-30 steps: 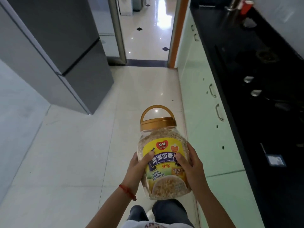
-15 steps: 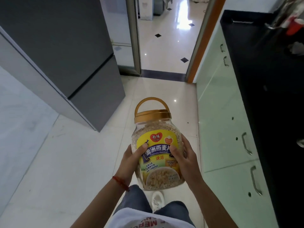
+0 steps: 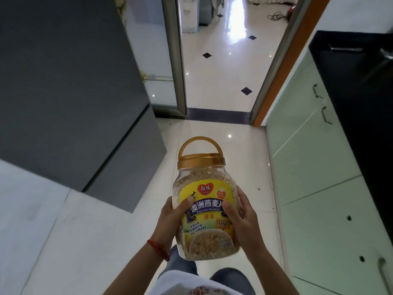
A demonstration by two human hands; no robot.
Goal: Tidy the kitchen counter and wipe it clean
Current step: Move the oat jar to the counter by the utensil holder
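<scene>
I carry a clear plastic oatmeal jar (image 3: 205,201) with a gold lid, a gold handle and a yellow label, upright in front of my body above the floor. My left hand (image 3: 171,220) grips its left side, thumb across the label. On the jar's right side my right hand (image 3: 242,218) grips it, fingers wrapped behind. The black kitchen counter (image 3: 357,86) runs along the right edge of the view, away from the jar.
Pale green cabinet doors (image 3: 314,184) with metal handles stand under the counter on the right. A tall dark grey fridge (image 3: 70,92) fills the left. Straight ahead an open doorway (image 3: 221,77) leads to a glossy tiled room. White floor tiles lie between.
The view has moved forward along the counter toward the doorway and turned left, so less of the counter shows. Both hands keep the same hold on the jar.
</scene>
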